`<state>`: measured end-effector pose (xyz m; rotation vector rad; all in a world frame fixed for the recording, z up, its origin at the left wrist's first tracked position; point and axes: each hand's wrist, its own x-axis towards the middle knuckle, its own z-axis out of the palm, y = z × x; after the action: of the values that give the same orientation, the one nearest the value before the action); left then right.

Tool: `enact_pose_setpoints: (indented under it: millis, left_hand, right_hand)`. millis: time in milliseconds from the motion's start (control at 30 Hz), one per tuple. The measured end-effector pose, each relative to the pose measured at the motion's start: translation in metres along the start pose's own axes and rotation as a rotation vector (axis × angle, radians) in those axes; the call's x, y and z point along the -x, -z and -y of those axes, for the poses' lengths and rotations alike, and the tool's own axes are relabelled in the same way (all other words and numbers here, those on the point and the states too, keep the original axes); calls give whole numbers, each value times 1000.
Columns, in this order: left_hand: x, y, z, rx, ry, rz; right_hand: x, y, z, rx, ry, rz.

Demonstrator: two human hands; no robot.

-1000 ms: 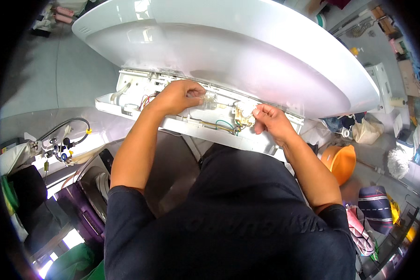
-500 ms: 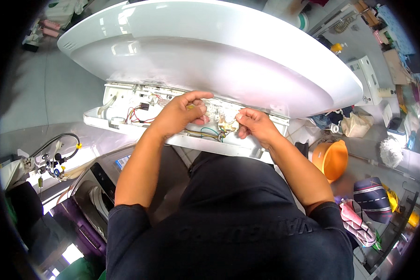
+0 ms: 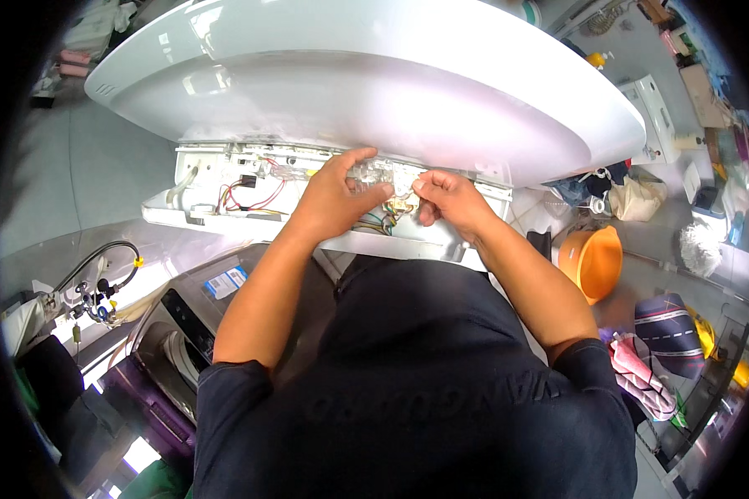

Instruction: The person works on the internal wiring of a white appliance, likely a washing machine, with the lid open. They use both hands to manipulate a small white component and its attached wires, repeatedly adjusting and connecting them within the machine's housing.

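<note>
In front of me is a white appliance with its long housing (image 3: 266, 223) exposed, wires and fittings inside. My left hand (image 3: 333, 200) is over the middle of it, index finger and thumb spread apart around a clear plastic piece (image 3: 373, 173); whether they touch it I cannot tell. Just to the right, my right hand (image 3: 453, 202) pinches thumb against fingers at the edge of a small white part (image 3: 403, 178). What sits in that pinch is too small to make out. Coloured wires (image 3: 383, 221) run below both hands, and red and black wires (image 3: 245, 195) lie left of them.
A big glossy white curved panel (image 3: 308, 91) rises behind the housing. To the right stand an orange basin (image 3: 591, 264) and a cream bag (image 3: 637, 200). On the left are a black hose (image 3: 100, 248) with valves and a purple case (image 3: 146, 399).
My left hand has moved right, its thumb now stretched toward the right hand. My right hand has shifted slightly up and left, still pinching. The whole view has shifted a little.
</note>
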<state>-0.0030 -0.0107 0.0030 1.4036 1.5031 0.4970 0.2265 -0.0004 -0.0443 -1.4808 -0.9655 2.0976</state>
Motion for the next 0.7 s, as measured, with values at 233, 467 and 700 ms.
enact_pose_setpoints:
  millis: [233, 467, 700]
  left_hand:
    - [-2, -12, -1, -203, -119, -129]
    - [6, -5, -4, -70, -16, -87]
    - [11, 2, -14, -300, -323, -98]
  right_hand:
    - [-1, 2, -1, -18, 1, 17]
    - [-1, 1, -1, 1, 3, 21]
    - [-1, 1, -2, -40, -17, 14]
